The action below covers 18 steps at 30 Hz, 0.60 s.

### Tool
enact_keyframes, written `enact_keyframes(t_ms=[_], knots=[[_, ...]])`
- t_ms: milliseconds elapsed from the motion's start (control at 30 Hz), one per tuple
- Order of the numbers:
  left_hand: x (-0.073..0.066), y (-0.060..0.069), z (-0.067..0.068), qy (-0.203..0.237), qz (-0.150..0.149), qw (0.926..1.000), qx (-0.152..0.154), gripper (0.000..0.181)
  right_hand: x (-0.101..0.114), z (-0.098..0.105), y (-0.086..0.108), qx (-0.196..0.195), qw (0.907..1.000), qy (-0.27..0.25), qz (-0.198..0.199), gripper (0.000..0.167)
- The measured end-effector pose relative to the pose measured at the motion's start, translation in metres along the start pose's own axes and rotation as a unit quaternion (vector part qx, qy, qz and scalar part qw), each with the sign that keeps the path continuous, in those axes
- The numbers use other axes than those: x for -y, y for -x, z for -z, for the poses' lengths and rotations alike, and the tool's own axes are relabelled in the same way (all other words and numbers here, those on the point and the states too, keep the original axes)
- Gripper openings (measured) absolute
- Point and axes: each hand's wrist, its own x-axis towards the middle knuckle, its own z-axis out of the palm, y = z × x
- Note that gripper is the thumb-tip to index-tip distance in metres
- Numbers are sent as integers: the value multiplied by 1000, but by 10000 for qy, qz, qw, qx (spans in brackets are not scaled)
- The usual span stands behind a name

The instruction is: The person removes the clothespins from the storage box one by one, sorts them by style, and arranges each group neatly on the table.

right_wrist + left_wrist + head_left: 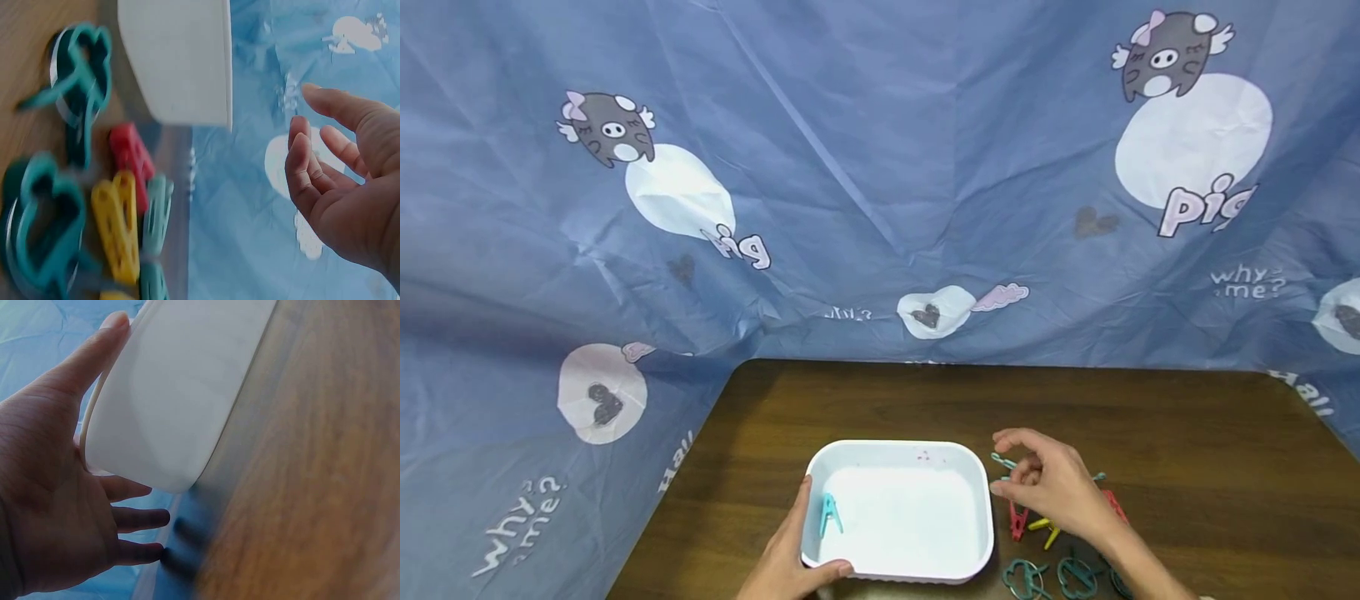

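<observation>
A white tray point(910, 525) stands on the table, with a light-blue clothespin point(831, 513) lying inside near its left wall. My left hand point(786, 554) rests against the tray's front left corner, thumb by the front rim. In the left wrist view, that hand's other fingers point(140, 519) are straight. My right hand point(1054, 482) hovers past the tray's right side, fingers bent, a gap between thumb and forefinger and nothing held. Under and around it lie a red clothespin point(128, 156), a yellow clothespin point(115, 225) and light-green clothespins point(157, 212), partly hidden in the head view.
Several dark-green looped clips point(1026, 578) lie at the table's front, right of the tray. Another red clothespin point(1115, 503) shows beyond my right wrist. The brown wooden table point(865, 400) ends at a blue printed cloth point(880, 167) hanging behind and to the sides.
</observation>
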Motion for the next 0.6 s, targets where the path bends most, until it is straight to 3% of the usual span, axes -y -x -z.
enact_keyframes(t_ms=[200, 600], knots=[[1, 0, 0, 1, -37, 10000, -26, 124, 13, -27, -17, 444, 9989, -110, 39, 43], [-1, 1, 1, 33, -21, 10000, 19, 123, 27, -86, -43, 752, 9959, 19, 509, 40]])
